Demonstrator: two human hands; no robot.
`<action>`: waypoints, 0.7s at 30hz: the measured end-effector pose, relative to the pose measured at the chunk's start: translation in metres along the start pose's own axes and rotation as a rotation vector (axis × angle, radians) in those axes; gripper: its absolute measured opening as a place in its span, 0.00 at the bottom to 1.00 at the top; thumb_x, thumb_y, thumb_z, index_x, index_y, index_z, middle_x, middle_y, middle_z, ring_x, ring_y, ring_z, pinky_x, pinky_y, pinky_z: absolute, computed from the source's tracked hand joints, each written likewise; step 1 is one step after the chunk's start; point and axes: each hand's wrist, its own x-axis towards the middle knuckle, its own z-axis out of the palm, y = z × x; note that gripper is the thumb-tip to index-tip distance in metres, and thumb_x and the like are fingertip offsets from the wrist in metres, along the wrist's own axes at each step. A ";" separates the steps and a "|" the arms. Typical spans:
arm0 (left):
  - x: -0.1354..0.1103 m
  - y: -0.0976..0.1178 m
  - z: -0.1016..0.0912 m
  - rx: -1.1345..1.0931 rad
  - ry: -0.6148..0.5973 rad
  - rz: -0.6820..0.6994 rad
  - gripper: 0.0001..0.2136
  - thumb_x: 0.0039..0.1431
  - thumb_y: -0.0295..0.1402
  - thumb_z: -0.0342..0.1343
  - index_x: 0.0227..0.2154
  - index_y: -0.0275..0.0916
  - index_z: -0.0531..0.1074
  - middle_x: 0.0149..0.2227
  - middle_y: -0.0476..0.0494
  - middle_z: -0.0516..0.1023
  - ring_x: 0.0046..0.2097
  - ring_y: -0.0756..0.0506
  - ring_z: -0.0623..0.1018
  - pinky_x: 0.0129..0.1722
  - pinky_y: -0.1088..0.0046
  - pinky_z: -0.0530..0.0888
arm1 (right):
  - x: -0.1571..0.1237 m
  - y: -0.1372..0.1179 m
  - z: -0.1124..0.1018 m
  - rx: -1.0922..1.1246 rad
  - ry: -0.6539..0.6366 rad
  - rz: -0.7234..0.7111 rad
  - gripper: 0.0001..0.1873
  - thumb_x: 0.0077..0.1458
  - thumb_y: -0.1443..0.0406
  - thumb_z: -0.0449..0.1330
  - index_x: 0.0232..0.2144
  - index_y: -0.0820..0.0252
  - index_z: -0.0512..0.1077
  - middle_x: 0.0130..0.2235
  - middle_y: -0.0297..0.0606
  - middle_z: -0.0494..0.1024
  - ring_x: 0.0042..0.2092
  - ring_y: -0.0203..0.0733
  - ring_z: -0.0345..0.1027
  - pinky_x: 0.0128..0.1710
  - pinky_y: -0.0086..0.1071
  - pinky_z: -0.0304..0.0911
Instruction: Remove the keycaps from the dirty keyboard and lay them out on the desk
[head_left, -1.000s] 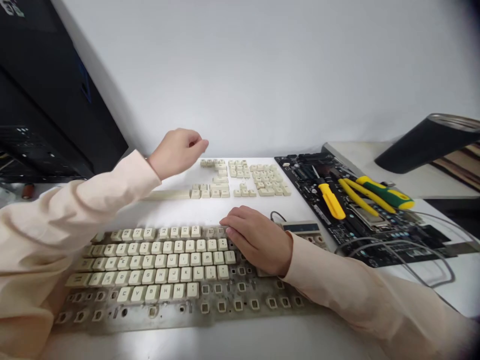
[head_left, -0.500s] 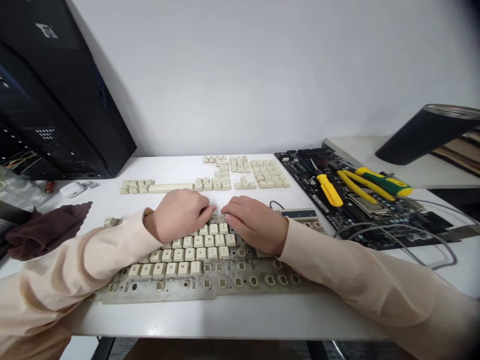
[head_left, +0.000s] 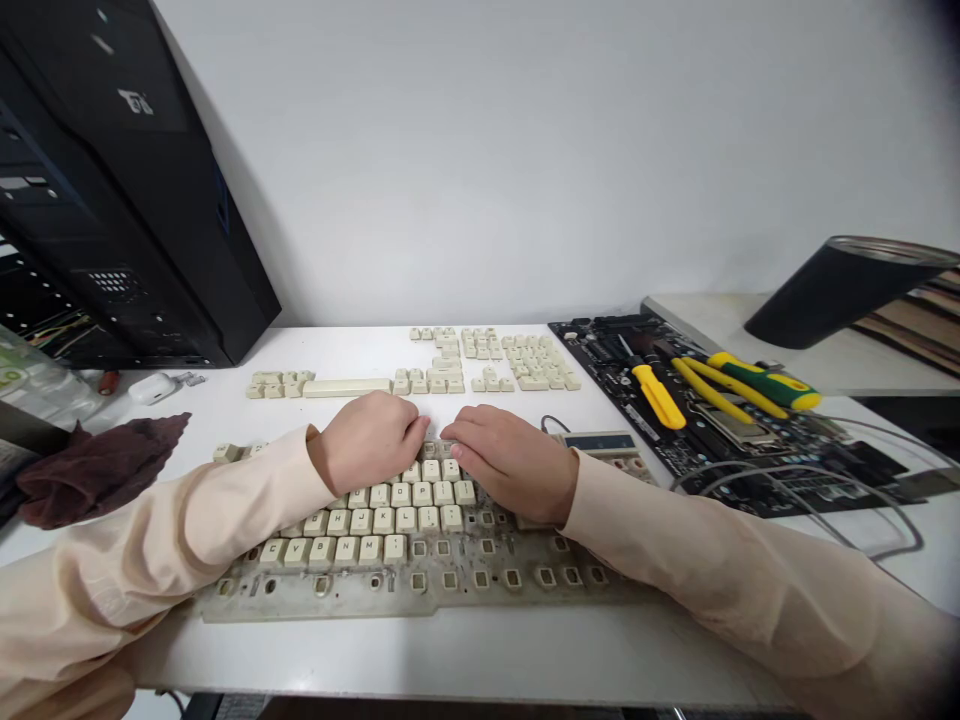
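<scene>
A dirty beige keyboard [head_left: 420, 585] lies in front of me, with many keycaps gone from its right and bottom parts. My left hand [head_left: 371, 440] is curled over the top key rows near the middle, its fingertips pinched down at a key that they hide. Beside it, fingertips almost touching, my right hand [head_left: 514, 462] lies flat on the keyboard's bare right part. Loose keycaps [head_left: 491, 355] sit in ordered rows behind the keyboard, along with a long space bar [head_left: 346, 387].
A black computer case [head_left: 112, 200] stands at the back left, with a dark cloth [head_left: 97, 465] and a white earbud case [head_left: 150, 388] near it. On the right a motherboard [head_left: 750, 450] carries a yellow screwdriver [head_left: 656, 395] and yellow-green pliers [head_left: 757, 380]. A calculator [head_left: 600, 442] sits by my right wrist.
My left hand came back from the loose keycaps to the keyboard's top rows and curled down beside my right hand. The right hand has stayed on the keyboard.
</scene>
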 end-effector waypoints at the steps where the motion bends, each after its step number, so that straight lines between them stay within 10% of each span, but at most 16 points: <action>1: 0.000 0.000 0.000 0.004 -0.001 0.000 0.20 0.60 0.36 0.39 0.17 0.38 0.68 0.19 0.42 0.71 0.22 0.47 0.68 0.24 0.69 0.60 | 0.000 0.000 0.000 -0.008 -0.008 -0.010 0.15 0.61 0.68 0.44 0.38 0.65 0.70 0.36 0.43 0.70 0.40 0.43 0.62 0.42 0.38 0.58; 21: -0.001 0.000 0.001 0.115 -0.014 0.014 0.21 0.61 0.36 0.36 0.19 0.37 0.69 0.21 0.41 0.72 0.24 0.46 0.70 0.25 0.68 0.60 | 0.000 0.000 -0.003 -0.080 -0.058 -0.030 0.18 0.63 0.64 0.42 0.40 0.65 0.70 0.36 0.42 0.69 0.38 0.44 0.60 0.40 0.38 0.55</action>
